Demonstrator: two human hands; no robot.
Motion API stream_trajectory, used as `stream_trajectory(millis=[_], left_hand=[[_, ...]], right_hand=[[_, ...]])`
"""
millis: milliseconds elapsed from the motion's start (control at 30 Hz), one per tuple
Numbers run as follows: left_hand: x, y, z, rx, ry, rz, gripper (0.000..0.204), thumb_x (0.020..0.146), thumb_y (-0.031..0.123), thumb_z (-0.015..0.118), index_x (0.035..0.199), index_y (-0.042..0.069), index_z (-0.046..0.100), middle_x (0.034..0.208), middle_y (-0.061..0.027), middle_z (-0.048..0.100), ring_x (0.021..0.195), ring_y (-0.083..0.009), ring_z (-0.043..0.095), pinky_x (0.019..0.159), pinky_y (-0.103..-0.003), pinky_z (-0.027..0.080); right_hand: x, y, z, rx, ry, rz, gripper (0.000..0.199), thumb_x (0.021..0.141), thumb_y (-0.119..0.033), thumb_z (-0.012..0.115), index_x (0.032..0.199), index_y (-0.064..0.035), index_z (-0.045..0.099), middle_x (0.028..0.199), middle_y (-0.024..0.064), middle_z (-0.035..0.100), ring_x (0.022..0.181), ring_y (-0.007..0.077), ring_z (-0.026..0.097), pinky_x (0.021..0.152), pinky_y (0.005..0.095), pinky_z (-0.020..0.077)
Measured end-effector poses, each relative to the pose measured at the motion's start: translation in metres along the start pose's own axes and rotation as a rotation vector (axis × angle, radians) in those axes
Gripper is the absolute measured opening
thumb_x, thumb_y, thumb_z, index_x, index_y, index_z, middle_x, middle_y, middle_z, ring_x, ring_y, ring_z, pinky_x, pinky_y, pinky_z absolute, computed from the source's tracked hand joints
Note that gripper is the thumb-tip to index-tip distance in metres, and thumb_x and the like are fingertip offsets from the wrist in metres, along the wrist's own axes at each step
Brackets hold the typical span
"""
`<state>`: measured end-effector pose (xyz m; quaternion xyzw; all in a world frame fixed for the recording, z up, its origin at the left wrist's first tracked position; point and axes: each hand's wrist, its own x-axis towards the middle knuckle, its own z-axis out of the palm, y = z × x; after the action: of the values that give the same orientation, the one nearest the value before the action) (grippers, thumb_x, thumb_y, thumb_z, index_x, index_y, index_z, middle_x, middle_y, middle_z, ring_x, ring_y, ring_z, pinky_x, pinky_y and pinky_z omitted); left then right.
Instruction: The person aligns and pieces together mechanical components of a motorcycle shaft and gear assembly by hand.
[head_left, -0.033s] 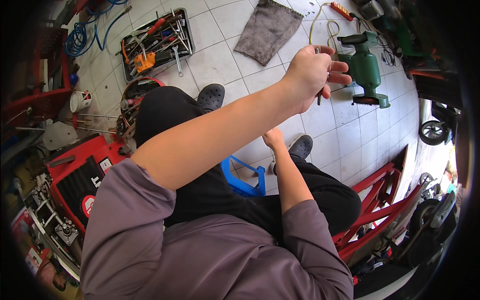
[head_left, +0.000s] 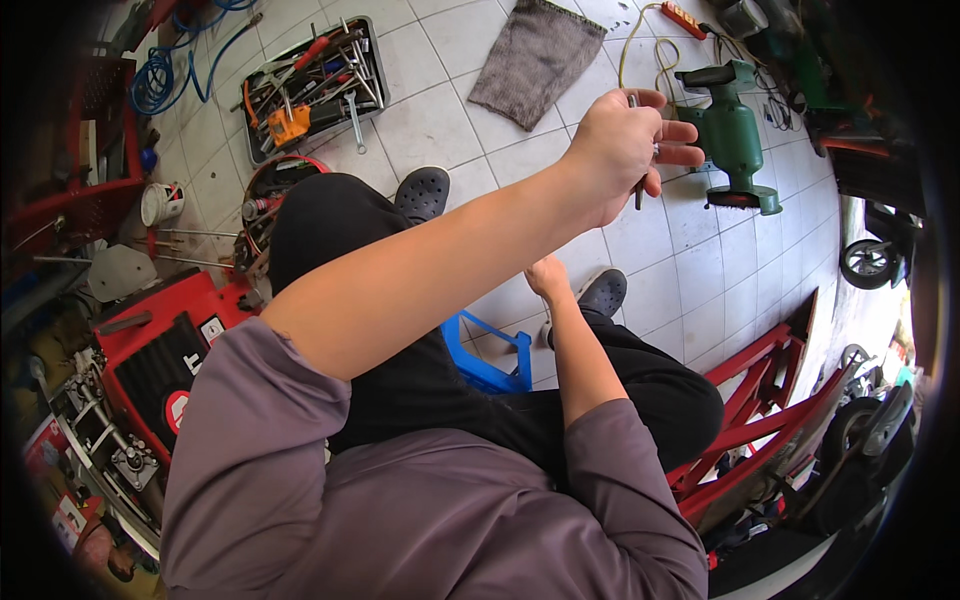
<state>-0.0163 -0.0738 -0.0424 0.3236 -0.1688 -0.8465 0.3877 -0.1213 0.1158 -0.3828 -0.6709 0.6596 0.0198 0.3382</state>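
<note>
My left hand [head_left: 622, 150] is raised at the end of the outstretched forearm, some fingers stretched out to the right. A slim dark metal rod [head_left: 638, 195] runs along its palm and sticks out past the fingers at both ends. Just right of those fingertips, a green bench grinder [head_left: 735, 145] is on the tiled floor. Lower, between my knees, my right hand [head_left: 546, 276] looks closed. Its fingers are partly covered by my left forearm, so what they hold is hidden. A grey-brown cloth [head_left: 535, 65] lies on the tiles beyond my left hand.
A tray of tools [head_left: 375, 100] lies at the far left, near a blue hose [head_left: 152, 80]. A blue plastic frame [head_left: 490, 375] is between my legs. A red machine [head_left: 150, 310] stands left; a red metal frame [head_left: 750, 400] stands right. A power strip [head_left: 685, 20] lies behind the grinder.
</note>
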Motion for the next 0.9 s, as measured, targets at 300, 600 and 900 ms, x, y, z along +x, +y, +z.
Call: stream_trajectory(millis=[300, 600, 900], left_hand=[[0.005, -0.01, -0.001, 0.051, -0.04, 0.056, 0.015, 0.099, 0.015, 0.044, 0.11, 0.005, 0.043, 0.116, -0.0156, 0.06, 0.104, -0.0249, 0.063, 0.04, -0.02, 0.042], [0.018, -0.016, -0.014, 0.157, -0.015, 0.126, 0.017, 0.1, 0.024, 0.047, 0.105, 0.008, 0.044, 0.118, -0.0117, 0.063, 0.092, -0.0154, 0.062, 0.042, -0.019, 0.04], [-0.006, -0.02, -0.004, 0.114, -0.072, 0.077, 0.023, 0.099, 0.03, 0.05, 0.099, 0.008, 0.044, 0.12, -0.0134, 0.062, 0.049, -0.0041, 0.037, 0.04, -0.019, 0.037]], right_hand=[[-0.002, -0.005, 0.012, -0.308, -0.223, 0.051, 0.024, 0.09, -0.028, 0.051, 0.093, -0.0075, 0.063, 0.094, 0.0141, 0.07, 0.086, 0.033, 0.068, 0.075, 0.0452, 0.0517], [0.023, -0.064, -0.133, 0.537, 0.495, 0.249, 0.028, 0.087, -0.029, 0.06, 0.092, -0.0026, 0.064, 0.08, 0.0213, 0.064, 0.079, 0.0374, 0.063, 0.072, 0.044, 0.0491], [-0.054, -0.123, -0.328, 0.939, 0.601, -0.05, 0.019, 0.094, -0.017, 0.054, 0.097, -0.0015, 0.063, 0.06, -0.0065, 0.044, 0.052, 0.0018, 0.036, 0.047, 0.0195, 0.03]])
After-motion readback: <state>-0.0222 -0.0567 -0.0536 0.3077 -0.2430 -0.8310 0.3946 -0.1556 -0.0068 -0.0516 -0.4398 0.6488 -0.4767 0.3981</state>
